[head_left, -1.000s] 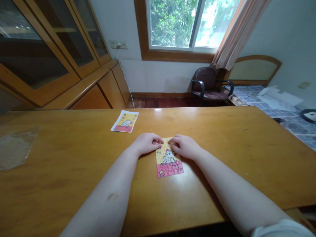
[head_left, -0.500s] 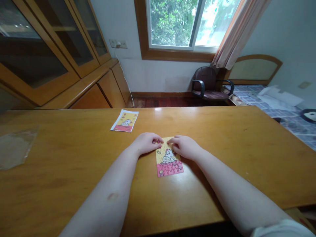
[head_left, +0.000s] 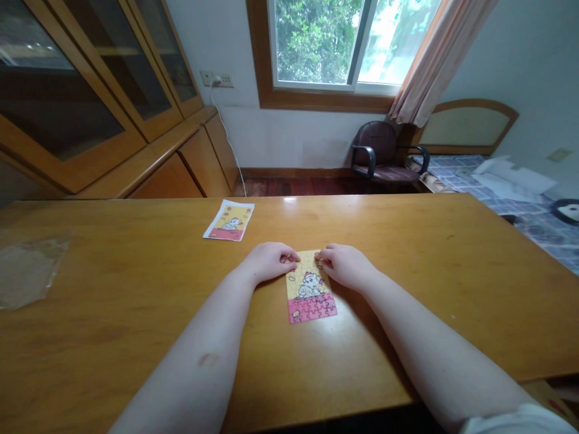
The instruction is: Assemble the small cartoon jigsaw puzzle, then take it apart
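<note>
A jigsaw puzzle lies flat on the wooden table before me, its pieces joined into one upright rectangle. It shows a white cartoon animal on yellow above a pink band. My left hand grips its upper left edge, thumb and forefinger bent onto the pieces. At the upper right corner, my right hand has its fingers curled down on the puzzle. The fingertips of both hands cover small parts of the picture. Farther back on the left lies a printed picture card with the same design and a white border.
A clear plastic bag lies at the table's left side. The wooden table reaches toward a brown armchair and a bed at the back right. A glass-door cabinet stands on the left, by a window.
My right hand has shifted slightly right and away from me, from the puzzle's upper middle to its upper right corner. My left hand stays in place.
</note>
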Demonstrator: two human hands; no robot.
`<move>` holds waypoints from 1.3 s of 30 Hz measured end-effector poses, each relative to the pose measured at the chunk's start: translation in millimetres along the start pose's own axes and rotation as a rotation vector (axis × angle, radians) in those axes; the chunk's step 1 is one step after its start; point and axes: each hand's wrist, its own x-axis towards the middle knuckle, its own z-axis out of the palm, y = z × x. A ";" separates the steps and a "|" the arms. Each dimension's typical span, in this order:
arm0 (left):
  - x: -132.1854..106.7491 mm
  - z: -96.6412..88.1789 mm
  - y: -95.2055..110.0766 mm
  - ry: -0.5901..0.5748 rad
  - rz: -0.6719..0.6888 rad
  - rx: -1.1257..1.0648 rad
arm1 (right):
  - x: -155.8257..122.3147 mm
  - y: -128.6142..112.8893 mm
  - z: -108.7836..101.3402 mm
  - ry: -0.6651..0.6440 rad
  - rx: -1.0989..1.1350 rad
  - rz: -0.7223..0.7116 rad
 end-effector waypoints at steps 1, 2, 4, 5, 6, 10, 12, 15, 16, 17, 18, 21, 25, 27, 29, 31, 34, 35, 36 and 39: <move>-0.2 0.0 0.0 0.000 0.003 0.003 | -0.5 -1.4 -1.3 -0.006 -0.019 -0.003; -0.4 -0.1 0.0 0.002 0.005 0.004 | -0.9 -2.7 -2.5 -0.011 -0.032 -0.008; -0.7 -0.3 0.2 0.005 0.008 0.008 | -1.5 -4.7 -3.9 -0.020 -0.045 -0.029; -0.8 -0.4 0.4 0.006 0.009 0.011 | -1.8 -5.6 -4.0 -0.024 -0.044 -0.044; -0.9 -0.5 0.6 0.005 0.010 0.015 | -2.0 -6.5 -3.6 -0.027 -0.038 -0.064; -0.7 -0.8 1.3 0.000 0.017 0.026 | -2.0 -9.2 1.0 -0.027 0.012 -0.122; -0.5 -0.7 1.1 0.003 0.020 0.030 | -1.6 -9.6 3.6 -0.030 0.033 -0.124; -0.4 -0.4 0.2 0.004 0.019 0.031 | -1.2 -9.5 6.0 -0.027 0.052 -0.126; -0.4 -0.4 0.0 0.002 0.019 0.031 | -1.2 -9.5 6.3 -0.024 0.056 -0.130; -0.4 -0.5 -0.1 0.001 0.020 0.031 | -1.3 -9.6 6.5 -0.023 0.059 -0.137; -0.5 -0.6 -0.1 0.000 0.020 0.032 | -1.4 -9.8 6.5 -0.026 0.061 -0.147; -0.7 -1.1 0.2 0.001 0.019 0.039 | -1.7 -10.6 5.9 -0.046 0.080 -0.173; -0.7 -0.7 0.2 0.004 0.020 0.036 | -2.2 -12.8 4.1 -0.012 0.103 -0.223; -0.5 -0.2 0.0 0.010 0.023 0.033 | -3.1 -14.8 2.9 0.020 0.093 -0.253; -0.3 0.1 -0.2 0.012 0.026 0.037 | -4.7 -17.2 1.6 0.021 0.088 -0.267; -0.2 0.3 -0.3 0.012 0.030 0.041 | -6.5 -19.1 0.8 0.002 0.093 -0.270; 0.0 0.4 -0.4 0.011 0.028 0.041 | -8.6 -20.6 1.2 -0.021 0.090 -0.285; 0.0 0.4 -0.4 0.012 0.028 0.039 | -9.0 -20.7 1.7 -0.030 0.085 -0.291; 0.0 0.4 -0.5 0.015 0.029 0.038 | -9.2 -20.9 2.4 -0.040 0.082 -0.295; -0.4 0.2 -0.2 0.023 0.035 0.035 | -9.9 -21.9 4.1 -0.059 0.076 -0.297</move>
